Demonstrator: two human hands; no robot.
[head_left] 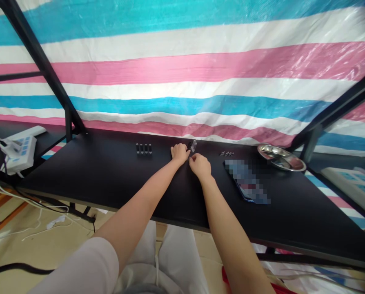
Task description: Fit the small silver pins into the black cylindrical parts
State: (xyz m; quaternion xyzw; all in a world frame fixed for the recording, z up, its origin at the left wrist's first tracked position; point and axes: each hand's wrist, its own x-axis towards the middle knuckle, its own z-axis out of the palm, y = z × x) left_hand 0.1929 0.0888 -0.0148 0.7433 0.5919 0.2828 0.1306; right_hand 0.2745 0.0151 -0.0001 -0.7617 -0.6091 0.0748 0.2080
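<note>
Both my hands rest at the far middle of a black table (109, 175). My left hand (179, 152) is closed, its fingers pinched round a small dark and clear part (192, 145) that sticks out toward the striped tarp. My right hand (200, 165) is curled shut just beside it, fingertips touching the same small part. A row of several small black cylinders (143, 148) stands to the left of my hands. Several tiny metal screws (227, 154) lie to the right.
A phone (246, 181) lies flat right of my hands. A round metal dish (281, 157) sits at the far right. Power strips (18, 151) with cables lie at the left, another (350, 183) at the right. Black frame bars slant up on both sides.
</note>
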